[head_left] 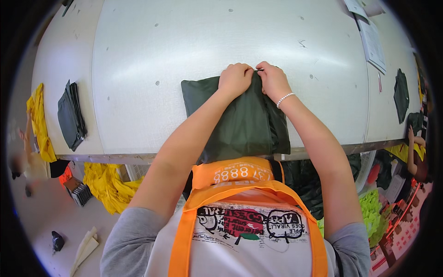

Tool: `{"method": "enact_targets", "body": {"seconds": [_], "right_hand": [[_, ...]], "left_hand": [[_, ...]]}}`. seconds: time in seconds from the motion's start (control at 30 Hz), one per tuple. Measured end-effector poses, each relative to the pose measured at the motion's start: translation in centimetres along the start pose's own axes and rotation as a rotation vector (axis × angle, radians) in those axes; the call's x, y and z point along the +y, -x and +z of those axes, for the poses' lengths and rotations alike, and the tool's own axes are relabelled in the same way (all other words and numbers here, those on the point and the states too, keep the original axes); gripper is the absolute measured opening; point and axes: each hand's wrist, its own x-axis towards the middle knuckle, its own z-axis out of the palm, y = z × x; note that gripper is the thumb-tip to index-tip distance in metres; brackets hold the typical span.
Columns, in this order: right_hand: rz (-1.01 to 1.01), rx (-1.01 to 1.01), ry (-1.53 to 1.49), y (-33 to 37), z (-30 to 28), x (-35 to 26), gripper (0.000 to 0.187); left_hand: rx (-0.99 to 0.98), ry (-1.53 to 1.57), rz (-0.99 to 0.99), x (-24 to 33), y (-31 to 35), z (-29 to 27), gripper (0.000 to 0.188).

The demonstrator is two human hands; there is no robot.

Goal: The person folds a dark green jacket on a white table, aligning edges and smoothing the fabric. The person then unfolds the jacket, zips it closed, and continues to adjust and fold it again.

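A folded piece of dark green fabric (235,124) lies on the white worktable (221,32), its near end at the table's front edge. My left hand (236,79) rests on its far edge with the fingers curled and closed on the cloth. Close beside it, my right hand (274,83), with a beaded bracelet at the wrist, pinches the same far edge at a fold. The fold runs from between my hands down toward the near right corner. My fingertips partly hide the edge they grip.
Stacked dark green folded pieces (71,116) lie at the left, by yellow fabric (40,122). Papers (371,44) and another dark green piece (401,96) are at the right. Yellow cloth (108,184) and lime-green cloth (374,214) sit below the table. Other people work at both sides.
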Motion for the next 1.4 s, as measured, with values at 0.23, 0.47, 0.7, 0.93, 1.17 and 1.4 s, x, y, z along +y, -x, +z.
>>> {"method": "enact_targets", "body": {"seconds": [0.23, 0.47, 0.7, 0.93, 1.17, 1.4], "right_hand": [[-0.171, 0.054, -0.026, 1.9, -0.6, 0.8, 0.002], [-0.317, 0.027, -0.001, 15.9, -3.3, 0.5, 0.005], [-0.299, 0.269, -0.123, 19.0, -1.2, 1.8, 0.005], [-0.299, 0.373, 0.076, 19.0, 1.6, 2.8, 0.016], [-0.219, 0.206, 0.147, 17.7, 2.4, 3.4, 0.031], [-0.034, -0.03, -0.132, 15.1, -0.7, 2.5, 0.007]], "left_hand": [[-0.06, -0.133, -0.15, 1.1, -1.1, 0.5, 0.029], [-0.049, -0.185, -0.219, 1.2, -1.4, 0.7, 0.032], [-0.106, -0.277, -0.126, 2.6, -0.9, 0.2, 0.045], [0.173, -0.625, 0.309, 3.0, 6.9, 1.0, 0.122], [0.135, -0.658, 0.245, 2.8, 6.2, 1.5, 0.113], [0.172, -0.667, 0.233, 2.2, 5.8, 1.8, 0.102]]}}
